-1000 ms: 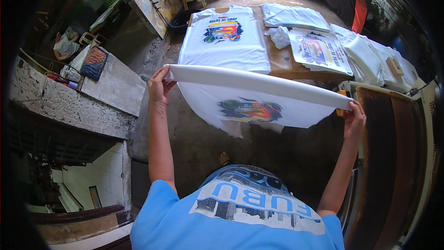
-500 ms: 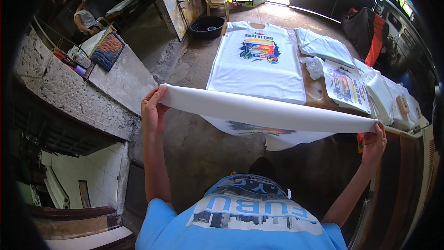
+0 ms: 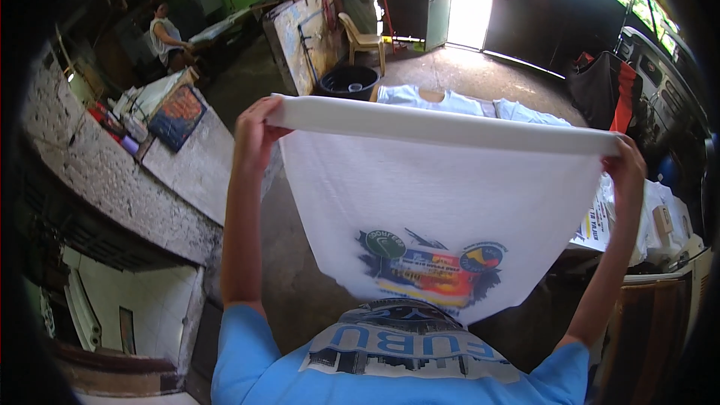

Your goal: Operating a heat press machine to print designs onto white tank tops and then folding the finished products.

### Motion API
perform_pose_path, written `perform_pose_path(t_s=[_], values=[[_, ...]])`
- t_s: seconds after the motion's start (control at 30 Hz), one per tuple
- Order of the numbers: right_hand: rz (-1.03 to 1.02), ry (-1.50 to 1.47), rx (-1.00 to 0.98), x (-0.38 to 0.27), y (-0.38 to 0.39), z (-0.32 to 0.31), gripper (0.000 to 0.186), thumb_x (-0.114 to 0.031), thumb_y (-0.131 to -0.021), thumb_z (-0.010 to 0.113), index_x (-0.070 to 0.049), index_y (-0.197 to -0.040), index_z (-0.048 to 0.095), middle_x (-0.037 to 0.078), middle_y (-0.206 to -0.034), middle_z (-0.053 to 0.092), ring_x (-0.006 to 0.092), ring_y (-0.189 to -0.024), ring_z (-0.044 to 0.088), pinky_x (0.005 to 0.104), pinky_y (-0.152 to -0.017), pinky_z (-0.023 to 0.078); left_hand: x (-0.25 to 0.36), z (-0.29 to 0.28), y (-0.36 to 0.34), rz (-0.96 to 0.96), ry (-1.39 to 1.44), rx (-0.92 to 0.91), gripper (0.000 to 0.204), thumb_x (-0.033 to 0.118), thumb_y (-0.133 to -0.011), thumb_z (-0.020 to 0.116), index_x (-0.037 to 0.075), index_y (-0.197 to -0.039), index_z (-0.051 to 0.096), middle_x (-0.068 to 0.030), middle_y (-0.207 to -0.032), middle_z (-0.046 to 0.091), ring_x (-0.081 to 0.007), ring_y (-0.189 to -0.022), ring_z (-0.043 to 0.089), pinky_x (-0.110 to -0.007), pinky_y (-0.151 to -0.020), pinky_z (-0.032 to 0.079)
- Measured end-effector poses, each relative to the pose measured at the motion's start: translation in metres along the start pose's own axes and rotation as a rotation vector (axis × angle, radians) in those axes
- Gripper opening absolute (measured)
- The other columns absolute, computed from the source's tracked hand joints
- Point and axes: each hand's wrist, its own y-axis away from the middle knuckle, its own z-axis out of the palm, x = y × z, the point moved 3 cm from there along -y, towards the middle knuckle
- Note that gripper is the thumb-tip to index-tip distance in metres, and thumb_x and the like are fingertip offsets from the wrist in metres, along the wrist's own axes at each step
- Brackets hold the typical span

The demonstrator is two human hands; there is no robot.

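Note:
A white T-shirt [image 3: 442, 172] with a colourful print hangs stretched wide between my two raised hands. Its top edge is folded over into a flat band. My left hand [image 3: 257, 135] is closed on the band's left end, and my right hand [image 3: 626, 169] grips the right end. The printed part hangs lowest, upside down, close to my blue shirt. Behind it, another white shirt [image 3: 420, 97] lies on the table, mostly hidden by the held one. Further right, a printed white shirt [image 3: 598, 214] shows partly past my right forearm.
A black basin [image 3: 349, 81] and a beige plastic chair [image 3: 362, 39] stand beyond the table. Left is a rough concrete ledge [image 3: 184, 180] with a dark patterned cloth [image 3: 178, 116]. White bundles [image 3: 656, 217] lie at the right, near a vehicle. Another person [image 3: 166, 37] sits at the far left.
Both hands have risen, lifting the T-shirt higher. Its body now hangs open with the print in view, and it covers most of the shirts on the table.

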Motion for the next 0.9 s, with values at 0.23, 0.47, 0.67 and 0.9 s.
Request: perform_pose_path(t_s=[0.23, 0.47, 0.67, 0.9], values=[[-0.132, -0.21, 0.023, 0.055, -0.21, 0.036, 0.021, -0.016, -0.083, 0.051, 0.001, -0.094, 0.052, 0.009, -0.087, 0.056, 0.0183, -0.074, 0.058, 0.034, -0.075, 0.051, -0.037, 0.065, -0.229, 0.09, -0.001, -0.017, 0.018, 0.011, -0.079, 0.053, -0.004, -0.089, 0.056, -0.0153, -0.089, 0.058, -0.0232, -0.082, 0.059, -0.036, -0.071, 0.053], [-0.353, -0.345, -0.001, 0.035, -0.232, 0.046, 0.021, -0.007, -0.083, 0.049, 0.004, -0.101, 0.048, 0.016, -0.087, 0.059, 0.023, -0.083, 0.06, 0.0353, -0.078, 0.051, 0.014, 0.095, -0.264, 0.36, 0.236, -0.236, 0.022, 0.016, -0.085, 0.05, 0.0, -0.099, 0.053, -0.0115, -0.098, 0.057, -0.025, -0.095, 0.056, -0.037, -0.081, 0.049], [-0.034, -0.21, 0.111, 0.181, -0.19, 0.032, 0.023, -0.014, -0.085, 0.049, 0.001, -0.102, 0.049, 0.008, -0.092, 0.054, 0.0159, -0.08, 0.058, 0.0301, -0.068, 0.053, -0.109, 0.063, -0.227, 0.104, 0.094, -0.067, 0.017, 0.018, -0.083, 0.051, 0.006, -0.094, 0.054, -0.0061, -0.092, 0.056, -0.016, -0.08, 0.056, -0.03, -0.071, 0.048], [0.285, 0.01, 0.157, 0.307, -0.062, 0.027, 0.019, -0.017, -0.085, 0.048, -0.001, -0.095, 0.053, 0.002, -0.083, 0.054, 0.0086, -0.068, 0.052, 0.0224, -0.055, 0.048, -0.253, -0.013, -0.107, -0.226, 0.01, 0.248, 0.007, 0.017, -0.08, 0.054, 0.012, -0.084, 0.053, 0.0007, -0.082, 0.056, -0.0099, -0.073, 0.055, -0.023, -0.057, 0.046]])
